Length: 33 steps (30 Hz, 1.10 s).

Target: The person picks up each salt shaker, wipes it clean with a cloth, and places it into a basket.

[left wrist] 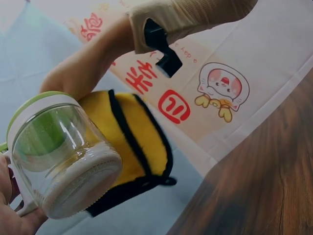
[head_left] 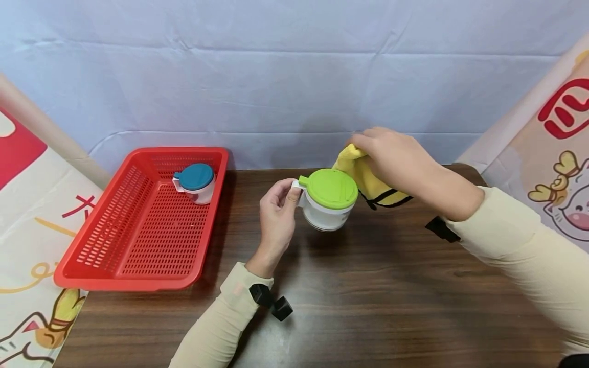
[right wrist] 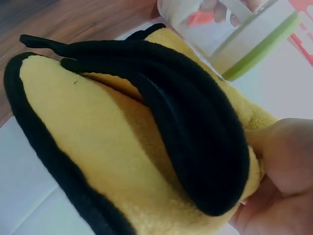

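My left hand [head_left: 279,217] grips the white handle of a clear glass seasoning jar [left wrist: 68,161] with a bright green lid [head_left: 333,188], held up above the table. In the left wrist view the jar tilts, its round base toward the camera and pale contents near the bottom. My right hand [head_left: 395,158] pinches a yellow cloth [right wrist: 88,127] with black edging, bunched and hanging down. The cloth is right at the jar's right side in the head view. Most of the right fingers are hidden behind the cloth in the right wrist view.
A red plastic basket [head_left: 133,284] stands at the left of the dark wooden table [head_left: 368,306]. Inside it, near the far right corner, sits a similar jar with a blue lid [head_left: 196,177]. A pale cloth backdrop [head_left: 294,92] rises behind the table, with printed sheets at both sides.
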### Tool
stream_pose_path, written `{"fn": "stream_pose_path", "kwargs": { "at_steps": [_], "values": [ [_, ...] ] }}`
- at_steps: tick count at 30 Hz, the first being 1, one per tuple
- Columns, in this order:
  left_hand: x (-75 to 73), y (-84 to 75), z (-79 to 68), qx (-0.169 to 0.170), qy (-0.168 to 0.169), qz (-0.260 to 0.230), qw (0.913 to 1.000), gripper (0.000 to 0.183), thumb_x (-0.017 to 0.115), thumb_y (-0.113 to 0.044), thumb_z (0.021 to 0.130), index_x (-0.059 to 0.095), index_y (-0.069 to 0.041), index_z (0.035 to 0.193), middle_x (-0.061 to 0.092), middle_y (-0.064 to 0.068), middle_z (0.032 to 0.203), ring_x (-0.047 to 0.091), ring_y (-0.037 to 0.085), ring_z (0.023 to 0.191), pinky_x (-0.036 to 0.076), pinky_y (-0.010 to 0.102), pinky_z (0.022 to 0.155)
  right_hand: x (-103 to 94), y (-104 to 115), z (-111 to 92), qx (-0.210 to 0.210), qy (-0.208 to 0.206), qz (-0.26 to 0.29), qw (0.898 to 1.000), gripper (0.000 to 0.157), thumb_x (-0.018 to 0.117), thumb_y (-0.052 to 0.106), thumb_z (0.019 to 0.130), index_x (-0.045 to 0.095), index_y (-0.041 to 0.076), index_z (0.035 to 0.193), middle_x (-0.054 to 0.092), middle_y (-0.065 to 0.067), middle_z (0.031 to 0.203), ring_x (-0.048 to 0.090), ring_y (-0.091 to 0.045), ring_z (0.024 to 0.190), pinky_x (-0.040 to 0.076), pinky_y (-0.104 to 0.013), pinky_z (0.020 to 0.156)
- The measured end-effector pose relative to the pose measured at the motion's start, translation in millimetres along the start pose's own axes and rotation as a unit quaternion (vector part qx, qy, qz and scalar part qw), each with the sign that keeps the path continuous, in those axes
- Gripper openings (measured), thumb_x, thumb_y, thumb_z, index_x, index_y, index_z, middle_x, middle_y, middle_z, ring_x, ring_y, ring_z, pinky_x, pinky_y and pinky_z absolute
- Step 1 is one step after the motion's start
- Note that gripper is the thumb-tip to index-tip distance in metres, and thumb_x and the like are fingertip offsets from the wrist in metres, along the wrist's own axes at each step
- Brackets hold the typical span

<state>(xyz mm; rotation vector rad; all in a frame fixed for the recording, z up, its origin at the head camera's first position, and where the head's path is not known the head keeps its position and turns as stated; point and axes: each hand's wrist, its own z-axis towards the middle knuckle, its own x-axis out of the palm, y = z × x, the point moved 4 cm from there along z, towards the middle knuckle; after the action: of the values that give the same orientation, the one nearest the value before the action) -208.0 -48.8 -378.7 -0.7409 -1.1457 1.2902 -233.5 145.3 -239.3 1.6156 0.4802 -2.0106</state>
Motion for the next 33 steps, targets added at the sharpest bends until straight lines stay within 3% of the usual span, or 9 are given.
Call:
{"fn": "stream_pose_path", "kwargs": {
  "at_steps": [7,17,23,33],
  "values": [
    [-1.4,0.9,0.5,-0.001,-0.002,-0.010,0.9999,0.019,0.065,-0.003,0.098,0.067,0.011,0.110,0.070,0.018,0.104,0.065,0.010,0.090,0.053,0.023,0.082,-8.2,-11,-22,-0.014,-0.005,-0.005,1.000,0.019,0.062,-0.007,0.094,0.065,0.011,0.098,0.065,-0.004,0.092,0.061,-0.028,0.083,0.053,-0.050,0.069],
    [-0.7,0.4,0.8,0.006,-0.001,-0.015,0.9999,0.017,0.065,0.000,0.098,0.067,0.012,0.110,0.070,0.020,0.104,0.065,0.009,0.091,0.053,0.023,0.083,-14.7,-11,-48,-0.046,0.046,0.019,0.998,0.025,0.074,0.003,0.092,0.062,0.025,0.088,0.057,0.010,0.083,0.057,-0.014,0.079,0.050,-0.041,0.071],
    [-0.5,-0.5,0.8,0.007,-0.002,-0.012,0.9999,0.018,0.065,0.000,0.098,0.067,0.012,0.110,0.070,0.019,0.104,0.065,0.010,0.091,0.053,0.023,0.082,-15.3,-1,-52,-0.083,0.021,0.038,0.996,0.025,0.079,0.004,0.087,0.070,0.025,0.097,0.065,0.011,0.091,0.063,-0.014,0.084,0.053,-0.042,0.074],
    [0.7,-0.3,-0.5,0.001,0.006,-0.006,1.0000,0.018,0.064,-0.002,0.098,0.067,0.011,0.110,0.070,0.020,0.105,0.065,0.009,0.091,0.053,0.023,0.083,-9.4,6,-44,-0.051,0.022,0.032,0.998,0.026,0.077,0.001,0.086,0.066,0.024,0.091,0.061,0.009,0.085,0.062,-0.016,0.081,0.052,-0.044,0.070]
  ]
}}
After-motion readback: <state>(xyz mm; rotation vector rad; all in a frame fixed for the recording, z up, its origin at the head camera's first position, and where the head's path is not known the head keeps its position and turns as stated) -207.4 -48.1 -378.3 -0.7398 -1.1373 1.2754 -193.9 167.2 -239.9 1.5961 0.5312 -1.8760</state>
